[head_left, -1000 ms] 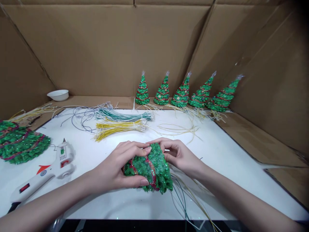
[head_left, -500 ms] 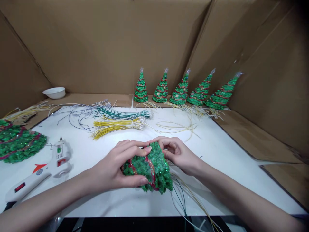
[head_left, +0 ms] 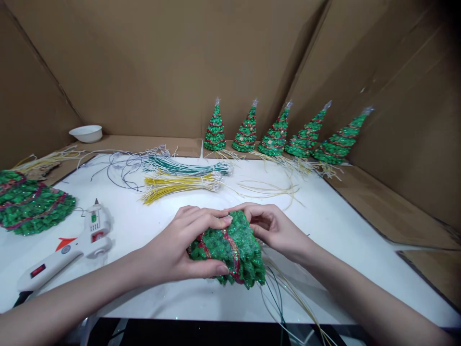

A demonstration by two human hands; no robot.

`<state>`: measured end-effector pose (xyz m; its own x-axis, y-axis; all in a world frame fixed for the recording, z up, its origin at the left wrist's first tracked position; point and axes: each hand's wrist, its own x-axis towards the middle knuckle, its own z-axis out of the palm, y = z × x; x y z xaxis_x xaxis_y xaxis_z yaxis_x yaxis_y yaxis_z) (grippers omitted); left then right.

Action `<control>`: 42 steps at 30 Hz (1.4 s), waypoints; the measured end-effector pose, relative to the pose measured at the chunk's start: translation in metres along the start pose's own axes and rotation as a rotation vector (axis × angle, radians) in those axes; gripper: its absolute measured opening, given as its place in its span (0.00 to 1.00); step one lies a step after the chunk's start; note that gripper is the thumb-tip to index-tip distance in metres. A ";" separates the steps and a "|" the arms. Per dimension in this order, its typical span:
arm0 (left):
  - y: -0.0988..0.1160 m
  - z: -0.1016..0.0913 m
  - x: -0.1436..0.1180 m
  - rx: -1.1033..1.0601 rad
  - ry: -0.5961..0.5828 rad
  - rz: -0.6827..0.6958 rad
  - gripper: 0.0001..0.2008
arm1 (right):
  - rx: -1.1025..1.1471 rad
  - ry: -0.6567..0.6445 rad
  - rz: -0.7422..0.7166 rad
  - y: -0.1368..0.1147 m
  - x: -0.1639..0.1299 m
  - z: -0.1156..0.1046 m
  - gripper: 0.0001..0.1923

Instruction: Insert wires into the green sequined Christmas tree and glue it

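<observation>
Green glittery tree-shaped ornament with red garland (head_left: 248,252) held above the near part of the white flat worktop (head_left: 190,302), clasped in the grip of the left hand (head_left: 176,242), upper right edge met by curled fingers of the right hand (head_left: 279,230), whose grip cannot be told, thin yellow, white and green wires (head_left: 282,300) draped over the worktop's near edge.

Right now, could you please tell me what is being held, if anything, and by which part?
A green tree, by its body in the left grip; the right grip touches its far edge.

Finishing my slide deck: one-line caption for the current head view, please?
Left hand grips a glittery green, red-trimmed piece, right hand at its edge; five decorated trees stand behind.
</observation>
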<state>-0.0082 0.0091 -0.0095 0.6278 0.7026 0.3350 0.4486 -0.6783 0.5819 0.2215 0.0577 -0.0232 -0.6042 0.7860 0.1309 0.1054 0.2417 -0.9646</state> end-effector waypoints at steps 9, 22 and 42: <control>0.002 0.000 -0.002 0.029 -0.012 -0.086 0.29 | -0.484 0.178 -0.142 -0.013 -0.016 0.003 0.10; -0.004 0.004 -0.003 0.067 0.016 0.001 0.26 | -0.150 0.192 0.051 -0.006 -0.025 0.028 0.15; -0.001 0.002 -0.002 0.058 0.003 -0.034 0.25 | 0.227 0.373 0.132 0.010 -0.028 0.045 0.12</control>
<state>-0.0090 0.0075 -0.0119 0.6097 0.7258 0.3186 0.5052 -0.6656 0.5493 0.2036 0.0125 -0.0470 -0.2670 0.9630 0.0365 -0.0380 0.0273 -0.9989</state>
